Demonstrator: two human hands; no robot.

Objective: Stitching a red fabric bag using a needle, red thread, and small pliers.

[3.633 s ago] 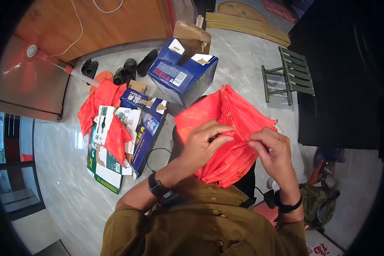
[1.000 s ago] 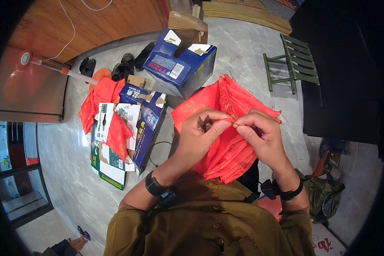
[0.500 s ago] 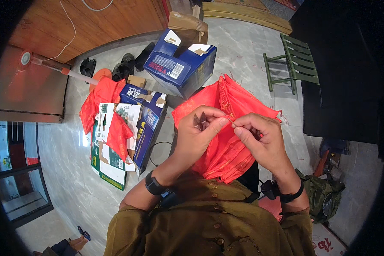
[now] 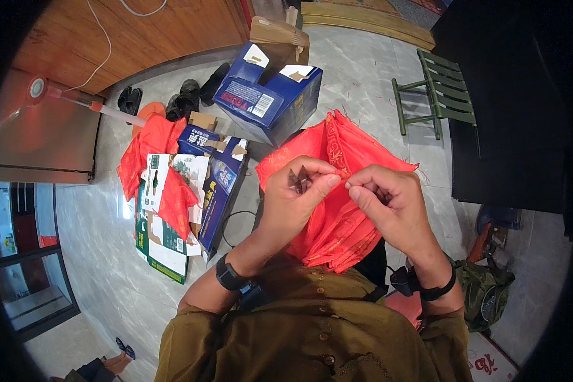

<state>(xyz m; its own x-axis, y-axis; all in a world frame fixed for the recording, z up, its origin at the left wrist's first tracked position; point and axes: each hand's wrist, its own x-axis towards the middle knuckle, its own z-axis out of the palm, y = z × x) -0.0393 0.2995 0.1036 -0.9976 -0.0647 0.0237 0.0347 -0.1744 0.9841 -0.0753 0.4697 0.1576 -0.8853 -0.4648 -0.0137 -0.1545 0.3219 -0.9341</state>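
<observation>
Pleated red cloth with gold patterning (image 4: 356,232), like a folded lantern, lies on my lap below both hands. My left hand (image 4: 296,194) is closed, its thumb and forefinger pinching a short red thread (image 4: 342,174) above the cloth. Tucked in that same hand is a pair of dark thread snips (image 4: 298,181), their two points sticking up between the fingers. My right hand (image 4: 388,198) is closed too, with thumb and forefinger together at the thread's other end, close to the left fingertips. Its other fingers curl into the palm, and what they cover is hidden.
An opened blue carton (image 4: 267,102) stands ahead of my lap. Flattened cartons (image 4: 219,204) lie to the left under red cloth pieces (image 4: 177,200). A green folding stool (image 4: 449,89) is at far right, shoes (image 4: 188,99) at far left, a green bag (image 4: 484,290) at near right.
My right fingers have shifted slightly and curled in more, so less thread shows between the hands. The left hand stays nearly still, keeping its pinch and the snips.
</observation>
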